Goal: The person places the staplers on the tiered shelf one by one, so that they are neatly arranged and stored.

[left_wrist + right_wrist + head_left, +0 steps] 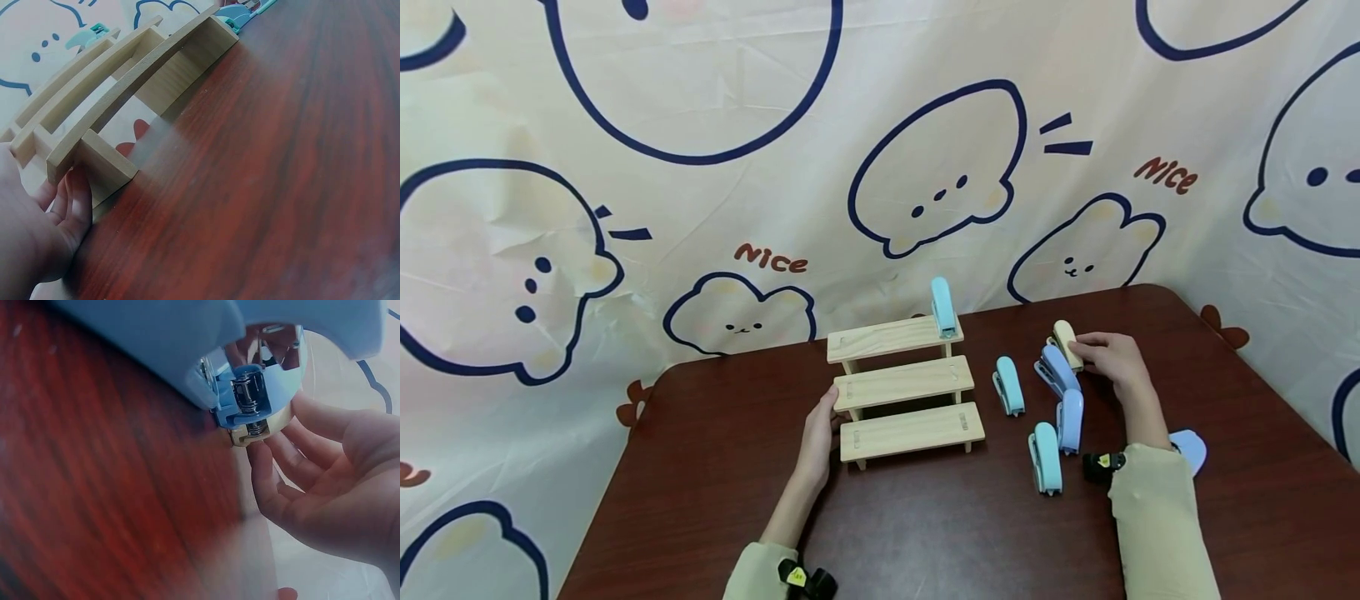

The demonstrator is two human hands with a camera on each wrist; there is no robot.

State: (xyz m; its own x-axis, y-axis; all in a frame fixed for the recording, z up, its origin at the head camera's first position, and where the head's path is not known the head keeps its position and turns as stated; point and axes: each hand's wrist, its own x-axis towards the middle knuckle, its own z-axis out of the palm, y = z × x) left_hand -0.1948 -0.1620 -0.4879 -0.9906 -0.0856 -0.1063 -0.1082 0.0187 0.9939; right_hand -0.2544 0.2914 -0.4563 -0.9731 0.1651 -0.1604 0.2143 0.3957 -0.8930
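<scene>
A three-tier wooden rack (913, 427) stands on the table. My left hand (812, 442) holds its left end, fingers curled by the end support of the front tier in the left wrist view. On the top tier stands a teal stapler (942, 308). Right of the rack, my right hand (1112, 358) pinches a cream stapler (1063, 333) between thumb and fingers; the right wrist view shows its end low by the tabletop. Close against it is a blue stapler (1058, 369), with a second blue stapler (1071, 421) nearer me.
One teal stapler (1008, 386) stands between the rack and the blue ones, another teal stapler (1045, 458) nearer the front. A periwinkle object (1190, 450) is partly hidden behind my right forearm. A patterned curtain (737, 208) hangs behind the dark brown table (700, 467).
</scene>
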